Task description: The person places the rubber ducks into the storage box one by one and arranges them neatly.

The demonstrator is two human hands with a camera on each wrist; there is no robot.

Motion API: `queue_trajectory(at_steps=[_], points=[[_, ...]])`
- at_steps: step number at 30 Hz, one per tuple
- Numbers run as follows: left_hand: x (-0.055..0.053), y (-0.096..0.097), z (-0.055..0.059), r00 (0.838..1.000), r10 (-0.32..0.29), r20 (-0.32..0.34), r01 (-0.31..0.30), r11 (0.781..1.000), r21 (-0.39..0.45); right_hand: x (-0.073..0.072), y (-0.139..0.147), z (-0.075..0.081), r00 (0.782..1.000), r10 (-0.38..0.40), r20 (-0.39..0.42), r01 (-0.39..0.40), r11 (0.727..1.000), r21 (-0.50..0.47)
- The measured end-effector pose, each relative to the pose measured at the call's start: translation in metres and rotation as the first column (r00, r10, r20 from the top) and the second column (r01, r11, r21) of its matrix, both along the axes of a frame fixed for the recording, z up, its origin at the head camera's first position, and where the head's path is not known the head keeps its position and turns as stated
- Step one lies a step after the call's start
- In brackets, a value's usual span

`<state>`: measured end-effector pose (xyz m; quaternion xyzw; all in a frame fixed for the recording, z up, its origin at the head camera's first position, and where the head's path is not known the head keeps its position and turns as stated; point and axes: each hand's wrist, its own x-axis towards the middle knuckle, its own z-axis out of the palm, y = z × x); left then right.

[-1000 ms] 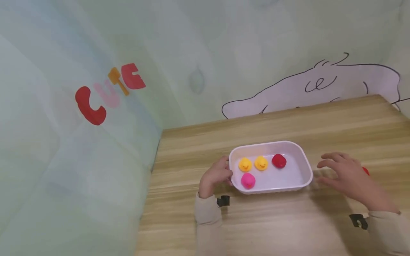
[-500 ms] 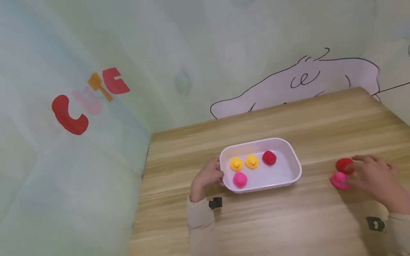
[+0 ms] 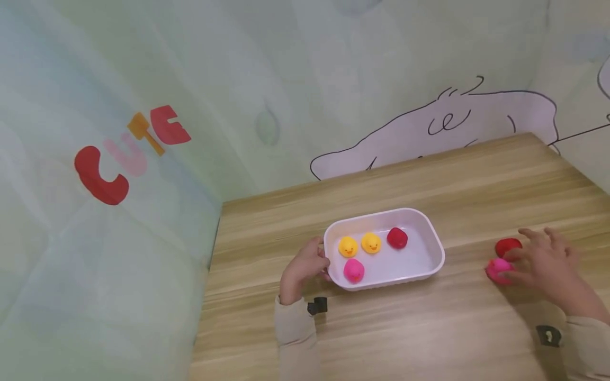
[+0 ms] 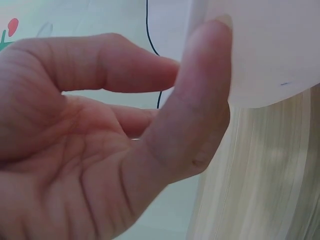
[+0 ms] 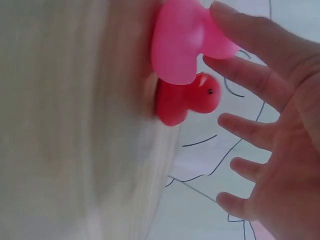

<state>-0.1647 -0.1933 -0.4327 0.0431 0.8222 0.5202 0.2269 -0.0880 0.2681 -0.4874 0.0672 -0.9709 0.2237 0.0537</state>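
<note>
In the head view, my left hand [image 3: 305, 267] holds the left end of a white plastic tray [image 3: 431, 264], its thumb over the rim and fingers on the outside. Inside sit two yellow rubber ducks [image 3: 371, 243], a red rubber duck [image 3: 397, 238] and a pink one [image 3: 354, 270]. To the right of the tray, my right hand [image 3: 550, 267] has thumb and index finger at either side of another pink rubber duck [image 5: 175, 42] on the table. Its other fingers are spread. Right behind that duck sits a second red rubber duck [image 5: 187, 98], partly covered in the right wrist view.
A wood-grain table [image 3: 400, 338] carries everything and meets the painted walls [image 3: 267, 63] at its back and left. Beige sleeves [image 3: 296, 330] cover both forearms, with a dark wrist mount [image 3: 549, 336] near each cuff.
My right hand has moved right from beside the tray to the pink duck, uncovering the two ducks there. My left hand stays on the tray's left end. The head view has swung rightward.
</note>
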Motion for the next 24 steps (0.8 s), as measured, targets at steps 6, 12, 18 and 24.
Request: queue_trajectory(at_steps=[6,12,18,24], points=[[0.002,-0.002,0.0,1.0,0.02,0.015,-0.02,1.0,-0.001,-0.003,-0.009,0.004,0.997,0.06,-0.043,-0.06,0.998,-0.012],[0.003,-0.006,0.0,1.0,0.016,0.004,-0.016,1.0,0.008,-0.006,-0.022,0.015,0.988,0.121,-0.096,-0.126,0.991,-0.044],[0.004,-0.005,0.001,1.0,-0.006,-0.016,0.006,1.0,0.008,-0.013,-0.032,0.03,0.958,0.19,-0.215,-0.205,0.978,-0.05],[0.003,0.0,0.0,1.0,-0.017,-0.019,0.017,1.0,0.002,-0.025,-0.05,0.048,0.925,0.273,-0.264,-0.3,0.951,-0.068]])
